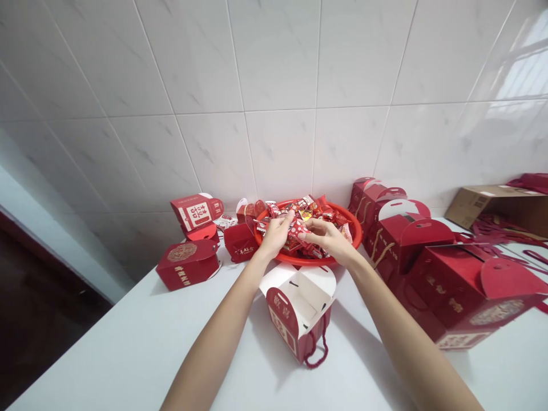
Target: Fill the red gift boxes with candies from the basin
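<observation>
Both hands are over a round red basin [357, 220] heaped with small wrapped candies [319, 212]. My left hand [279, 233] is closed around the left side of a red candy packet with white dots [296, 229]. At the packet's other side, the fingers and thumb of my right hand [326, 237] pinch its edge. Below my wrists a red gift box [287, 337] stands with its top flaps spread. Its pale inside [305, 298] shows bare, and a dark red cord handle [321, 354] hangs at its right side.
Several closed red gift boxes [454, 291] stand in a row on the right. More red boxes [188, 265] lie at the left, some stacked. A cardboard carton [464, 208] with dark red cords is at the far right. A tiled wall [278, 148] backs the white table [128, 354].
</observation>
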Demonstrator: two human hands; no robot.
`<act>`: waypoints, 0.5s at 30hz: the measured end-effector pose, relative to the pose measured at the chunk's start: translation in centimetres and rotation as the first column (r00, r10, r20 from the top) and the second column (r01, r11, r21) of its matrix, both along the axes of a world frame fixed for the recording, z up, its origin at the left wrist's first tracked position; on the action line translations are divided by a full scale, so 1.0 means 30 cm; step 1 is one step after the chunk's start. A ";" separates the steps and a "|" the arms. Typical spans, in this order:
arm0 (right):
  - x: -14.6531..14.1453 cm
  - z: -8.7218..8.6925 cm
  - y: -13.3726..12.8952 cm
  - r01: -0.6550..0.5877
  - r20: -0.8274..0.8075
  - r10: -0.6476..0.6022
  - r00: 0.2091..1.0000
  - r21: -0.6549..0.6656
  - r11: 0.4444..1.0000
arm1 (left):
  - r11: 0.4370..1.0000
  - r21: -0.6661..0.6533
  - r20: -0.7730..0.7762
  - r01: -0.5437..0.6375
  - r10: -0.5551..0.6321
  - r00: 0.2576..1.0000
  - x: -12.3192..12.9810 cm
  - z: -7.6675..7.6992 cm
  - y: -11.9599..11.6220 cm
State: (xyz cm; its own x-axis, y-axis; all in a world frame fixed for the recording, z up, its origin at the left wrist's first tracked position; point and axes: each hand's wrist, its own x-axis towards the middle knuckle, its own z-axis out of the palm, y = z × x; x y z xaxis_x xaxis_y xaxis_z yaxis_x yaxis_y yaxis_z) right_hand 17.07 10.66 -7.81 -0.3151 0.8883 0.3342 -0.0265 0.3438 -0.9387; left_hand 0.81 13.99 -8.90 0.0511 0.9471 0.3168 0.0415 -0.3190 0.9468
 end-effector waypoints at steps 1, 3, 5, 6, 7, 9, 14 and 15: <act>-0.001 -0.001 -0.001 0.003 -0.001 -0.003 1.000 -0.008 1.000 | 1.000 0.001 -0.001 -0.006 0.006 1.000 0.000 0.000 -0.001; 0.004 -0.005 0.001 0.011 -0.007 -0.011 1.000 -0.026 1.000 | 1.000 -0.004 0.011 0.019 -0.019 1.000 -0.001 0.002 -0.004; 0.011 -0.011 0.005 0.023 -0.025 -0.025 0.999 -0.045 0.999 | 0.996 -0.032 0.052 0.080 -0.078 0.996 -0.001 0.008 -0.009; 0.014 -0.014 0.008 0.033 -0.038 -0.035 0.999 -0.053 0.998 | 0.993 -0.051 0.073 0.108 -0.104 0.992 -0.002 0.013 -0.011; 0.017 -0.017 0.011 0.045 -0.050 -0.048 0.998 -0.059 0.997 | 0.989 -0.071 0.091 0.129 -0.123 0.988 -0.002 0.018 -0.013; 0.020 -0.023 0.017 0.067 -0.068 -0.071 0.995 -0.066 0.996 | 0.984 -0.101 0.104 0.148 -0.137 0.985 -0.004 0.028 -0.015; 0.017 -0.024 0.019 0.093 -0.064 -0.096 0.993 -0.049 0.995 | 0.980 -0.118 0.100 0.161 -0.150 0.984 -0.006 0.032 -0.013; 0.016 -0.022 0.017 0.097 -0.058 -0.099 0.993 -0.043 0.994 | 0.981 -0.115 0.098 0.159 -0.148 0.984 -0.005 0.029 -0.012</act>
State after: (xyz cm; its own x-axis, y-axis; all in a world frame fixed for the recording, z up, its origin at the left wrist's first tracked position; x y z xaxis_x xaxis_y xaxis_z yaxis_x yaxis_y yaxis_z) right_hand 17.55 11.17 -8.46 -0.2064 0.9268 0.3138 -0.0516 0.3100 -0.9493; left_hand 0.65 13.62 -8.02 0.1759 0.9619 0.2093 -0.0845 -0.1971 0.9767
